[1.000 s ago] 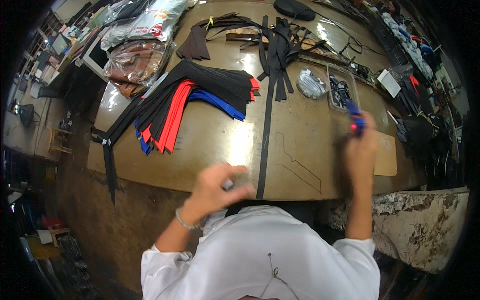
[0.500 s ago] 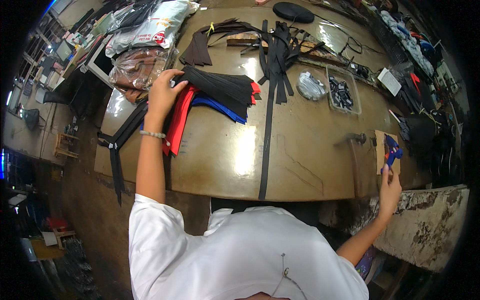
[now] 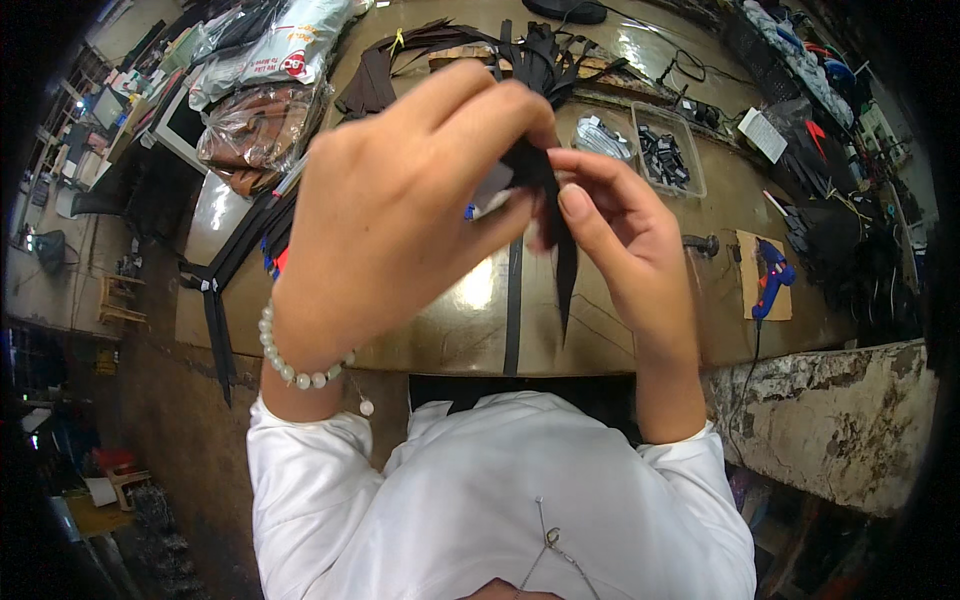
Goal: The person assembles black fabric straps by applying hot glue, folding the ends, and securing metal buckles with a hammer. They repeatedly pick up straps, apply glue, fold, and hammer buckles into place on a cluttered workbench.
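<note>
**Both hands pinching a black strap up close**

Left hand (image 3: 400, 210) and right hand (image 3: 615, 225) are raised near the camera, fingertips clamped on a black strap (image 3: 560, 255) dangling between them. They block most of the workbench (image 3: 640, 330). Farther right lies a blue glue gun (image 3: 772, 275); the clear tray (image 3: 668, 155) beyond holds something hard to make out.

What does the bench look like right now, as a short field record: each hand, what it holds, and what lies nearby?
left hand: raised over the bench, fingers pinching the top of a black strap piece
right hand: thumb and fingers on the same strap piece, which hangs down between the hands
wrist: pale bead bracelet on the left wrist
bench: brown curved worktable, long black strip lying along it
right side: blue glue gun resting on a cardboard pad
far side: clear plastic tray of small dark parts
</note>
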### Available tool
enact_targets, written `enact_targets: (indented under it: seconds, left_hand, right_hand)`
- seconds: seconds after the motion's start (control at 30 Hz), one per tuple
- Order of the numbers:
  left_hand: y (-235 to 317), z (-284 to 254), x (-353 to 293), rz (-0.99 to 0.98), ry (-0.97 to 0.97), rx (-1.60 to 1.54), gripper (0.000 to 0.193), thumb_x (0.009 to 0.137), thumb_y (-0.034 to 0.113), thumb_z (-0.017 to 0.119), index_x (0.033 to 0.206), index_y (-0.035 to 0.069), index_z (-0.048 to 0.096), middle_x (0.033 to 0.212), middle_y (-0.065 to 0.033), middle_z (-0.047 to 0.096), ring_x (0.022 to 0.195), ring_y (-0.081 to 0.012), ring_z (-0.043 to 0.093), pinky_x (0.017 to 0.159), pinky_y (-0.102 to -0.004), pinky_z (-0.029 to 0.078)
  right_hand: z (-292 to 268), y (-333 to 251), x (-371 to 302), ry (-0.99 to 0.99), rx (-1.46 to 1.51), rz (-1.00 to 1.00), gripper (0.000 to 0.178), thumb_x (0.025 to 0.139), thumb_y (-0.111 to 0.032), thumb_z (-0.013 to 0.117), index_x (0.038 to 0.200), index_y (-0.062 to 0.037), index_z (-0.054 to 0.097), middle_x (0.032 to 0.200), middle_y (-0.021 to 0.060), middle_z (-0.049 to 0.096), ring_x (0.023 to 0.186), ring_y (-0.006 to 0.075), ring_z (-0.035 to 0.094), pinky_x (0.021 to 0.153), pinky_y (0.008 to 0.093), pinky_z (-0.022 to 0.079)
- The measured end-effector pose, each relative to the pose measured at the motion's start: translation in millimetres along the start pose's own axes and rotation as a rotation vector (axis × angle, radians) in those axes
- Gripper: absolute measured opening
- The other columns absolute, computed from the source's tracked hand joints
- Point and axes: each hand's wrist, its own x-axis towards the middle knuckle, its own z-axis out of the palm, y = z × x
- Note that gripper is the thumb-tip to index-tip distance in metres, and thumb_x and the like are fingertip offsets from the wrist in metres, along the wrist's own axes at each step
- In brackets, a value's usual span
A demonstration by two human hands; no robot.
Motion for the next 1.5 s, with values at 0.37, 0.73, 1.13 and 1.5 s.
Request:
enact_targets:
  seconds: [0.37,0.73,1.13,1.5]
  left_hand:
    - [-27,121,-96,-0.672,-0.204,-0.413,0.028,0.081,0.022,0.079,0.102,0.004,0.076,0.089,-0.0158,0.074,0.076,-0.0218,0.070,0.068,-0.0323,0.052]
    - [-35,148,-114,-0.712,-0.255,-0.362,0.029,0.079,0.027,0.080,0.097,0.005,0.076,0.090,-0.0143,0.073,0.077,-0.0256,0.070,0.070,-0.0337,0.053]
    - [-23,150,-115,-0.636,-0.222,-0.256,0.025,0.081,0.023,0.079,0.103,0.012,0.074,0.090,-0.0058,0.066,0.080,-0.0211,0.067,0.069,-0.0333,0.053]
    - [-11,136,-120,-0.588,-0.274,-0.196,0.014,0.089,0.021,0.070,0.099,0.015,0.076,0.093,-0.0012,0.064,0.068,-0.0214,0.064,0.060,-0.0351,0.050]
  right_hand:
    - [-36,101,-22,0.219,-0.817,0.146,0.022,0.090,-0.014,0.070,0.108,-0.0015,0.071,0.098,0.0140,0.072,0.086,0.0218,0.068,0.076,0.0315,0.052]
    - [-44,135,-37,0.298,-1.001,0.109,0.018,0.088,-0.016,0.069,0.103,-0.0060,0.072,0.094,0.0123,0.069,0.089,0.0309,0.066,0.078,0.0380,0.052]
    - [-31,142,-41,0.059,-1.617,-0.067,0.028,0.089,-0.014,0.066,0.117,-0.0102,0.068,0.118,0.0065,0.060,0.109,0.0300,0.056,0.092,0.0418,0.044]
    - [-236,49,-134,1.375,-1.706,-0.080,0.055,0.085,-0.036,0.077,0.120,0.0016,0.055,0.121,0.0190,0.057,0.118,0.0361,0.049,0.102,0.0482,0.037]
